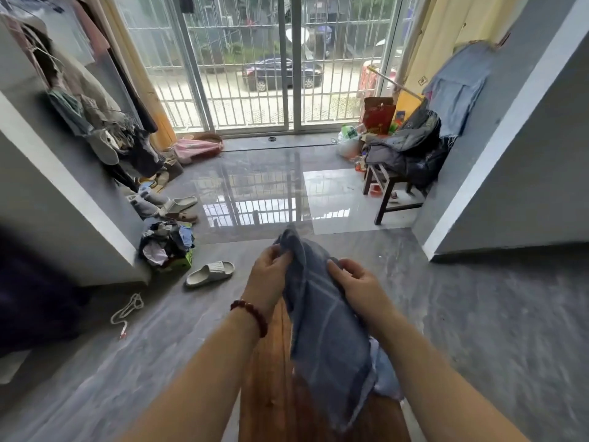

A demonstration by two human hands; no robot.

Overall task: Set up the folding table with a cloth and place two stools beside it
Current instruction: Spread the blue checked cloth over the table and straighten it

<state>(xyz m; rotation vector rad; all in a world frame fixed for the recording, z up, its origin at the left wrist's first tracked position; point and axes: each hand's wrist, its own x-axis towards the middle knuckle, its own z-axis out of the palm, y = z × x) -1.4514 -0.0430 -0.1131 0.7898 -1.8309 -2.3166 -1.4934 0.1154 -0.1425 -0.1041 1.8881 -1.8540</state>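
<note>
A blue-grey cloth (322, 330) with faint pale lines hangs bunched between both my hands, low in the middle of the head view. My left hand (269, 275), with a dark red bead bracelet at the wrist, pinches its upper left edge. My right hand (357, 282) grips its upper right side. Below the cloth shows a brown wooden surface (271, 378), seemingly the folding table, mostly hidden by my arms and the cloth. A dark wooden stool (387, 193), piled with dark clothes, stands at the back right.
Glossy grey tiled floor (264, 193) stretches ahead to barred glass doors (287, 74). Slippers (210, 273), shoes and a clothes heap (167, 244) lie at the left by a wall corner. A white cord (127, 309) lies on the floor. Bags and boxes (376, 119) crowd the back right.
</note>
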